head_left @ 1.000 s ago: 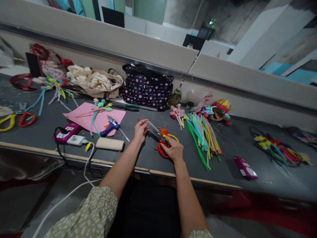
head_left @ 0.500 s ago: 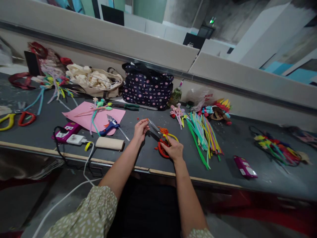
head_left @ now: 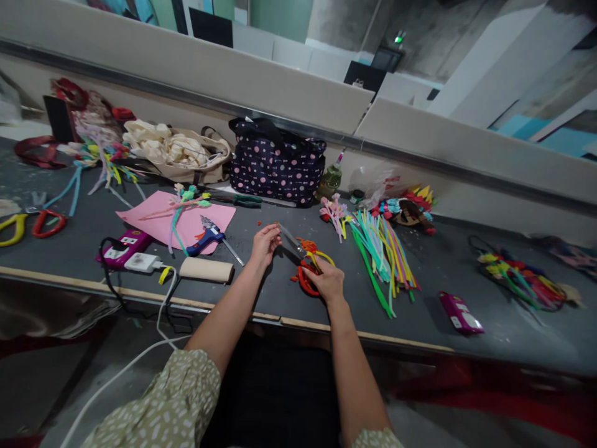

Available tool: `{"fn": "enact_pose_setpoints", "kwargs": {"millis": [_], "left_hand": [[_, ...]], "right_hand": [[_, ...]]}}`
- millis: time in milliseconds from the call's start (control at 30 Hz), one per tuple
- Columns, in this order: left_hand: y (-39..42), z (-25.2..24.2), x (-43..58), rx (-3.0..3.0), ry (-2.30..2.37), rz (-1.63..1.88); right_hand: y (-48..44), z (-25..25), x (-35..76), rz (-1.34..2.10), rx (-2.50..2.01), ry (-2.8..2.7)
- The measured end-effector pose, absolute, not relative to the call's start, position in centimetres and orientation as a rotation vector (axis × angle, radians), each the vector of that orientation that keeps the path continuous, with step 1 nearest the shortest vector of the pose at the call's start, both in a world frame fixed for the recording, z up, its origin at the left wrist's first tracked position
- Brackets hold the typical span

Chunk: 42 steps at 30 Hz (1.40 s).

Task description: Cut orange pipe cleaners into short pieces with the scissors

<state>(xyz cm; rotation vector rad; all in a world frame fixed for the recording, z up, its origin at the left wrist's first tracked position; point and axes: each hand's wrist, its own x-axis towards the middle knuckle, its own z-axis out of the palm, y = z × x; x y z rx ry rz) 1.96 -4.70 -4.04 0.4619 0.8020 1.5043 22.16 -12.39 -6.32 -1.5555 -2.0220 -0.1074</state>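
Observation:
My right hand [head_left: 328, 278] is wrapped round the red and yellow handles of a pair of scissors [head_left: 292, 241]. The blades point up and to the left, reaching the fingertips of my left hand [head_left: 266, 242]. Those fingers are pinched together; a tiny orange-brown bit shows at their tips, too small to name. Beside the blades lies a small heap of orange fuzzy clippings [head_left: 306, 245], and more red-orange bits are scattered under the scissors.
Left of my hands are a glue gun [head_left: 208, 239] on pink paper [head_left: 153, 214], a beige roll [head_left: 206, 270] and a purple power strip [head_left: 132, 244]. Coloured pipe cleaners [head_left: 380, 255] lie to the right. A dotted bag [head_left: 278, 163] stands behind; another purple box [head_left: 461, 313] sits near the front edge.
Hardly anything differs. Both hands and the scissors stay in place, and the whole view has shifted very slightly.

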Motion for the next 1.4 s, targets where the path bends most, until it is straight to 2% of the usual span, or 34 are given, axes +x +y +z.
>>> {"fn": "enact_pose_setpoints", "kwargs": {"millis": [967, 1400], "left_hand": [[-4.7, -3.9, 1.8, 0.457, 0.821, 1.546], [-4.6, -4.0, 1.8, 0.512, 0.847, 1.663]], "right_hand": [[-12.3, -6.1, 21.6, -0.100, -1.581, -2.070], [-11.9, -4.9, 21.0, -0.219, -1.741, -1.972]]}}
